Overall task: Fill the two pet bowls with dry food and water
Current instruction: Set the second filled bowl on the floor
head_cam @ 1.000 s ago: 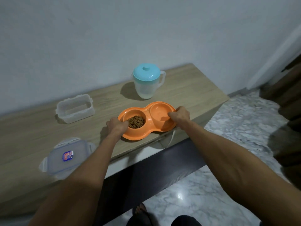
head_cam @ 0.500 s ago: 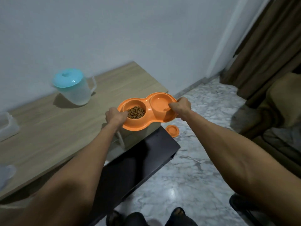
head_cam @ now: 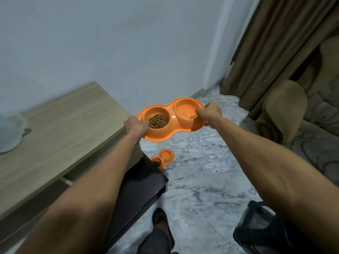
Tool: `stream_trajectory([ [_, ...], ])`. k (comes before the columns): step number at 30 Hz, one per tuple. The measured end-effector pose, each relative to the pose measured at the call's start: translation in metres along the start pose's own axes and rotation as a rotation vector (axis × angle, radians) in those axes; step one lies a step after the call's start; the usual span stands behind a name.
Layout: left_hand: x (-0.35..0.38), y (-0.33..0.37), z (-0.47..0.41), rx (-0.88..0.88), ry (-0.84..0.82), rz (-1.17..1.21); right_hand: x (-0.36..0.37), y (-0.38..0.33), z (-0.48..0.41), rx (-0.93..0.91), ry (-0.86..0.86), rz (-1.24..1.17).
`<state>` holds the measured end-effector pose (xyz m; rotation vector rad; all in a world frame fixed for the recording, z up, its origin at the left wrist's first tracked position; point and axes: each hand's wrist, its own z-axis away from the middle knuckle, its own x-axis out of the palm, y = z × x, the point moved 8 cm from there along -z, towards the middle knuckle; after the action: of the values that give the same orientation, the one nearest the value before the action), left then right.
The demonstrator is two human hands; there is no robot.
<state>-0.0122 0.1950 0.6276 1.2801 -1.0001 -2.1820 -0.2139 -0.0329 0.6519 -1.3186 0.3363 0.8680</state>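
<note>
I hold an orange double pet bowl (head_cam: 171, 118) in the air past the right end of the wooden table (head_cam: 60, 136), above the marble floor. Its left cup holds brown dry food (head_cam: 158, 121); its right cup (head_cam: 185, 110) looks wet and shiny. My left hand (head_cam: 136, 125) grips the left rim, and my right hand (head_cam: 209, 112) grips the right rim. The pale water jug (head_cam: 10, 132) stands blurred at the left edge of the table.
A second orange double bowl (head_cam: 163, 156) lies on the floor, partly hidden by the table's dark lower shelf (head_cam: 143, 182). A brown armchair (head_cam: 300, 110) and curtain (head_cam: 271, 48) fill the right side. A dark bag (head_cam: 256, 228) sits at lower right; my feet (head_cam: 161, 222) show below.
Both hands lifted the bowl off the table and carried it right, out over the floor. My view swung right; the containers left the frame and the jug slid to the left edge.
</note>
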Motion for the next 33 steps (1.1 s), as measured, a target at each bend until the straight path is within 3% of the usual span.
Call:
stream_trajectory([
  [8,0.105,0.055,-0.078,-0.019,-0.026,-0.025,-0.022,0.019,-0.129,0.040,0.035,-0.012],
  [15,0.184,0.067,-0.148,-0.071,-0.027,-0.066,0.004,0.049,-0.238,0.104,-0.001,-0.027],
  [24,0.300,0.020,-0.246,-0.111,0.035,-0.135,0.108,0.119,-0.391,0.083,-0.108,0.002],
  [28,0.369,-0.028,-0.291,-0.225,0.097,-0.081,0.176,0.181,-0.465,0.092,-0.189,-0.007],
  [33,0.471,-0.094,-0.344,-0.224,0.093,-0.133,0.250,0.263,-0.548,0.083,-0.245,0.019],
])
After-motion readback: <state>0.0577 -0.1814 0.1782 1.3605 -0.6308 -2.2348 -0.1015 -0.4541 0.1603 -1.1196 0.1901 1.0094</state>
